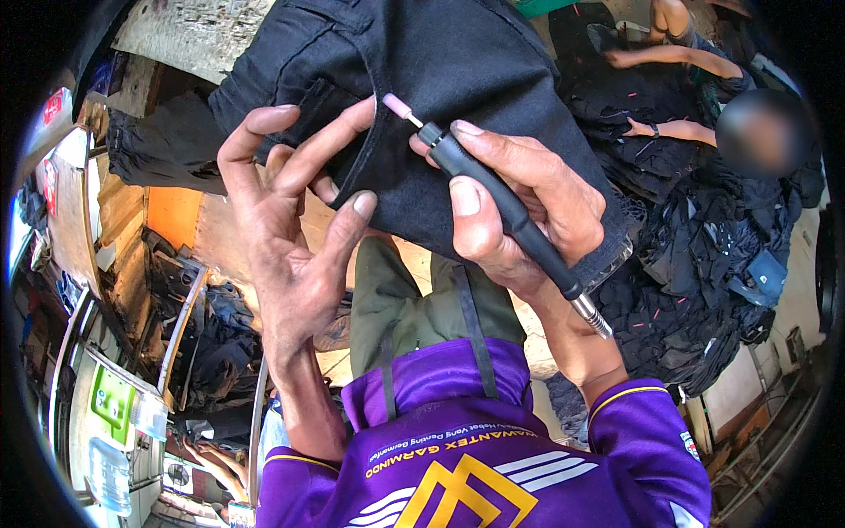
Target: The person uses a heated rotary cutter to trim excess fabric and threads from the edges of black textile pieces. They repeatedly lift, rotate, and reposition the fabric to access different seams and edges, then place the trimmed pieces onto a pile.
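Note:
Black trousers (440, 62) lie spread in front of me, draped over a support. My left hand (295, 202) has its index finger tucked behind the curved edge of a pocket opening (363, 163), with the thumb on the lower end of that edge. The other fingers of this hand are bent, partly behind the cloth. In my right hand (546, 198) is a black rotary grinder handpiece (502, 194), gripped like a pen. Its pink grinding tip (396, 106) is at the pocket edge, close to my left index fingertip; whether it touches the cloth I cannot tell.
A large heap of dark garments (687, 255) fills the right side. Beyond it another person's hand (644, 129) rests on dark cloth. To the left are more dark clothes (224, 352), wooden boards (119, 220) and a clear plastic container (110, 475). A weathered board (185, 35) is at the upper left.

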The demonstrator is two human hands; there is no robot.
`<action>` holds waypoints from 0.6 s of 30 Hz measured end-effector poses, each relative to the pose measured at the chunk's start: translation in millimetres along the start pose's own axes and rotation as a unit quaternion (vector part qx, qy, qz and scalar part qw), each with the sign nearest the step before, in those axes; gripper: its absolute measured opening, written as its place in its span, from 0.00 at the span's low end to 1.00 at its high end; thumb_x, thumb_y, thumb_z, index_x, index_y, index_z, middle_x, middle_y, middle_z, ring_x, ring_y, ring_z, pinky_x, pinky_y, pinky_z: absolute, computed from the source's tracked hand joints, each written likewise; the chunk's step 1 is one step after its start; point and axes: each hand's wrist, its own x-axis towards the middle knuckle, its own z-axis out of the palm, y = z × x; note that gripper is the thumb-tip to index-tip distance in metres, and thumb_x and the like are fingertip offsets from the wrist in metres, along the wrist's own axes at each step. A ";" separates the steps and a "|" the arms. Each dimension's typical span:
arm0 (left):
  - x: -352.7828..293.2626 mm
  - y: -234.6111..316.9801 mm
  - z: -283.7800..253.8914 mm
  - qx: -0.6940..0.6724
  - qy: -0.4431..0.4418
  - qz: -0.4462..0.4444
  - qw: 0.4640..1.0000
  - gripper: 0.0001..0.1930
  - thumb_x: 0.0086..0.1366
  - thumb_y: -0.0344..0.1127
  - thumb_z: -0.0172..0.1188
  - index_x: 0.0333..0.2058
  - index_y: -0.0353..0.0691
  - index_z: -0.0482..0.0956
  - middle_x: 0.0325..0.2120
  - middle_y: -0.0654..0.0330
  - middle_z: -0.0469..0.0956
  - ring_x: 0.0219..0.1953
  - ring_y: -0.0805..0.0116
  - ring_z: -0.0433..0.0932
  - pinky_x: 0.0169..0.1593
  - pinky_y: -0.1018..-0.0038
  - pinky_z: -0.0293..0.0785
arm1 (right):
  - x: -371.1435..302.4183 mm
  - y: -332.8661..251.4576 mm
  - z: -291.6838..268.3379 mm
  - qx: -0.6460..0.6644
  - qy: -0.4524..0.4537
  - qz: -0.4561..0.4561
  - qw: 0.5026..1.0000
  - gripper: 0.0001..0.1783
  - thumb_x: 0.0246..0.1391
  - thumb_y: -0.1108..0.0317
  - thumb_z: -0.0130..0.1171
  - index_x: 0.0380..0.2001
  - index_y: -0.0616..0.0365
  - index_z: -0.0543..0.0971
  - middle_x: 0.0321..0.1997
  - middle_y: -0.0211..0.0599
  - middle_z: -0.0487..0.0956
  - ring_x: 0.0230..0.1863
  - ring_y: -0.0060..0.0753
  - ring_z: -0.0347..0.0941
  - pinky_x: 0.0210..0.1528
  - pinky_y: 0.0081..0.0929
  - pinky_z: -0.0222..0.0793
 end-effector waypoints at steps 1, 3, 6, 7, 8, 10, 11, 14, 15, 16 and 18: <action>0.3 0.6 0.0 0.018 -0.004 0.010 1.000 0.30 0.58 0.25 0.74 0.62 0.46 0.89 0.64 0.63 0.60 0.51 0.72 0.69 0.55 0.72 0.72 | 0.5 0.3 0.0 -0.001 0.003 -0.003 1.000 0.19 0.69 0.73 0.67 0.59 0.70 0.79 0.50 0.61 0.89 0.52 0.43 0.90 0.56 0.33 0.86; 1.1 1.8 -0.8 0.028 0.001 0.032 0.999 0.31 0.58 0.25 0.74 0.62 0.47 0.89 0.64 0.63 0.60 0.52 0.71 0.69 0.55 0.71 0.72 | 0.9 -0.3 0.3 -0.003 0.007 -0.003 1.000 0.19 0.70 0.73 0.66 0.59 0.70 0.79 0.50 0.61 0.89 0.53 0.44 0.90 0.56 0.33 0.86; -0.9 5.4 -4.2 0.046 -0.020 0.011 0.999 0.32 0.58 0.27 0.76 0.64 0.39 0.86 0.67 0.65 0.56 0.56 0.71 0.70 0.62 0.69 0.70 | 1.4 -1.6 0.3 -0.005 0.007 0.003 1.000 0.18 0.70 0.73 0.66 0.59 0.70 0.79 0.49 0.61 0.89 0.53 0.45 0.90 0.56 0.33 0.86; -1.5 6.0 -4.8 0.053 -0.033 -0.005 0.998 0.34 0.58 0.27 0.78 0.65 0.36 0.84 0.69 0.66 0.54 0.58 0.71 0.70 0.65 0.68 0.69 | 1.8 -1.3 -0.3 -0.006 0.005 0.001 1.000 0.18 0.70 0.73 0.66 0.58 0.70 0.79 0.50 0.61 0.89 0.53 0.45 0.90 0.56 0.33 0.86; -1.9 6.0 -5.1 0.050 -0.031 0.002 0.998 0.34 0.58 0.28 0.78 0.66 0.36 0.84 0.69 0.66 0.55 0.56 0.72 0.69 0.64 0.68 0.69 | 2.0 -1.5 -0.4 -0.004 0.007 0.003 1.000 0.18 0.70 0.73 0.66 0.58 0.70 0.79 0.50 0.61 0.89 0.53 0.45 0.90 0.56 0.32 0.86; -2.1 4.6 -4.5 0.048 -0.030 0.008 0.998 0.35 0.58 0.29 0.78 0.66 0.38 0.84 0.70 0.67 0.56 0.54 0.74 0.69 0.61 0.69 0.69 | 2.0 -1.6 -0.5 -0.013 0.004 -0.007 1.000 0.18 0.70 0.73 0.67 0.58 0.70 0.79 0.50 0.61 0.89 0.53 0.44 0.90 0.56 0.32 0.86; -2.3 3.6 -3.9 0.038 -0.027 0.014 0.999 0.35 0.58 0.29 0.79 0.66 0.38 0.83 0.70 0.67 0.58 0.54 0.74 0.69 0.60 0.70 0.69 | 1.8 -1.5 -0.7 -0.015 0.001 -0.013 1.000 0.18 0.70 0.73 0.67 0.58 0.70 0.79 0.50 0.60 0.89 0.52 0.44 0.90 0.56 0.32 0.86; -1.7 0.4 -2.8 0.014 -0.020 0.010 1.000 0.36 0.57 0.29 0.79 0.67 0.39 0.83 0.70 0.68 0.61 0.54 0.74 0.70 0.59 0.72 0.69 | 1.7 -1.1 -1.0 -0.015 0.003 -0.018 1.000 0.18 0.69 0.72 0.67 0.57 0.70 0.79 0.49 0.60 0.90 0.52 0.43 0.90 0.55 0.32 0.87; -1.7 -0.3 -2.6 0.004 -0.015 0.008 1.000 0.36 0.56 0.28 0.80 0.67 0.38 0.83 0.71 0.68 0.63 0.54 0.74 0.70 0.59 0.73 0.68 | 1.7 -1.0 -1.1 -0.009 0.003 -0.014 1.000 0.18 0.69 0.73 0.68 0.57 0.70 0.79 0.49 0.60 0.90 0.52 0.42 0.90 0.54 0.31 0.87; -1.5 -1.0 -2.9 0.001 -0.015 0.009 1.000 0.37 0.56 0.28 0.80 0.66 0.38 0.83 0.71 0.67 0.64 0.54 0.74 0.70 0.59 0.73 0.68 | 1.6 -0.7 -0.9 -0.002 0.005 -0.010 1.000 0.18 0.68 0.73 0.67 0.57 0.69 0.80 0.49 0.59 0.90 0.51 0.42 0.90 0.54 0.31 0.87; -1.1 -2.4 -3.9 0.003 -0.018 0.018 1.000 0.37 0.56 0.27 0.80 0.66 0.38 0.83 0.71 0.67 0.66 0.53 0.74 0.71 0.59 0.74 0.67 | 1.1 -1.1 -0.8 -0.002 0.005 -0.013 1.000 0.17 0.67 0.74 0.67 0.56 0.69 0.80 0.49 0.59 0.90 0.51 0.42 0.90 0.54 0.31 0.87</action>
